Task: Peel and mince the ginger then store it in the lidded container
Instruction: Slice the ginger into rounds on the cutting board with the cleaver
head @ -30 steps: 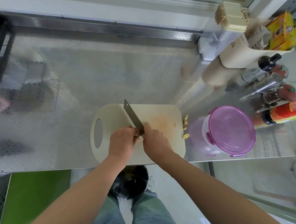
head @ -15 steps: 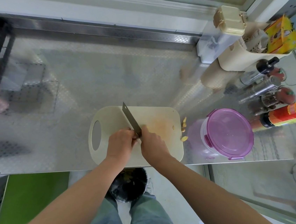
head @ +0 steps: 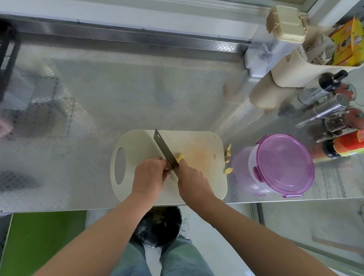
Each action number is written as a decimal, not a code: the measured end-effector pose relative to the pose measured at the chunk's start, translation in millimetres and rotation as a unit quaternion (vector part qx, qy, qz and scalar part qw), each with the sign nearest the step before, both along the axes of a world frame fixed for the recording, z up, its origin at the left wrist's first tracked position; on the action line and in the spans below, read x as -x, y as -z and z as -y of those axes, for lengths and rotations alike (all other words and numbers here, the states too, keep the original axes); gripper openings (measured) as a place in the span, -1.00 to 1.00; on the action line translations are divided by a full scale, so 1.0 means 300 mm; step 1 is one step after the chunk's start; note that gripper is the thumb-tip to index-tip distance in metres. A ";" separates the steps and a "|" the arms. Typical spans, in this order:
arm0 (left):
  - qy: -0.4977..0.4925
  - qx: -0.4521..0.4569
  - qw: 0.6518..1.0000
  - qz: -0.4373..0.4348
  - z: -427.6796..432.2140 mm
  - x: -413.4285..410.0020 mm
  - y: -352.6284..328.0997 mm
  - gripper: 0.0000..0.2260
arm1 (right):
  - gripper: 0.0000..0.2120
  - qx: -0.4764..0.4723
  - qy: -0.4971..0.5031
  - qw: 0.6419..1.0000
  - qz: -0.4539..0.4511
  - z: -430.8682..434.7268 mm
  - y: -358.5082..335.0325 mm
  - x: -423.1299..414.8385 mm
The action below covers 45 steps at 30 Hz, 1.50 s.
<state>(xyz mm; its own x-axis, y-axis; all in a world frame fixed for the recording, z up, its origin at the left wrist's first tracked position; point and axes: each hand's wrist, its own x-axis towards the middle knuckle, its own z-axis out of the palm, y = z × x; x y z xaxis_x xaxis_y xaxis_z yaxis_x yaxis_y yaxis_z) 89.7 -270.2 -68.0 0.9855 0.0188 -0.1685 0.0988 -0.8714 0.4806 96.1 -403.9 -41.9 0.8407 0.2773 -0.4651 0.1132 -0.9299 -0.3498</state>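
My read: right hand [head: 192, 179] clamps the knife [head: 164, 149] handle while left hand [head: 150, 176] curls its fingers tight beside the blade — tips tucked for safety — pinning the ginger [head: 179, 156] on the cutting board [head: 205, 185], mid-mince I'd guess.

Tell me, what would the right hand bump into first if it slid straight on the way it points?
Probably the yellow ginger piece at the right hand's fingertip, beside the knife; beyond it, bare cutting board. Depth is unclear.
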 end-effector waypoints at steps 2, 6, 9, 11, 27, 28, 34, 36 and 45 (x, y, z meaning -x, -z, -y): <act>0.001 -0.003 1.000 0.002 0.001 -0.001 -0.003 -0.94 | -0.58 -0.004 -0.002 1.000 0.002 -0.009 0.001 -0.007; -0.002 -0.009 1.000 0.008 0.002 0.001 -0.011 -0.90 | -0.66 -0.016 -0.009 1.000 0.006 -0.031 -0.003 -0.027; -0.001 -0.006 1.000 0.012 -0.001 0.001 -0.010 -0.92 | -0.68 -0.010 -0.009 1.000 0.016 -0.029 0.002 -0.018; -0.002 0.005 1.000 0.011 -0.006 -0.001 -0.008 -0.94 | -0.74 -0.007 -0.005 1.000 0.018 -0.031 0.001 -0.018; -0.040 0.052 0.997 0.036 -0.010 0.035 -0.003 -0.94 | -0.93 -0.033 -0.017 0.999 0.010 0.024 -0.088 -0.029; -0.040 0.051 0.997 0.034 -0.010 0.035 -0.002 -0.95 | -0.93 -0.027 -0.020 0.999 0.010 0.023 -0.087 -0.026; -0.037 0.054 0.998 0.022 -0.007 0.032 -0.014 -0.97 | -0.79 0.005 -0.031 0.999 0.011 0.012 -0.087 -0.024; -0.033 0.049 0.998 0.014 -0.004 0.027 -0.019 -0.97 | -0.70 0.018 -0.033 0.999 0.012 0.005 -0.085 -0.026; -0.010 0.023 1.000 0.004 -0.004 0.015 -0.022 -0.95 | -0.68 0.015 -0.042 0.999 0.017 -0.038 -0.061 -0.028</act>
<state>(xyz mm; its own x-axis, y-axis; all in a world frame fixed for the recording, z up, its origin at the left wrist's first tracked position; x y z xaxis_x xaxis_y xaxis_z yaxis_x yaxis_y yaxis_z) 85.2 -269.1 -61.3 0.9863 0.0313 -0.1622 0.1126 -0.8460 0.5212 104.6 -392.5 -23.5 0.8302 0.3339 -0.4464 0.2025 -0.9267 -0.3165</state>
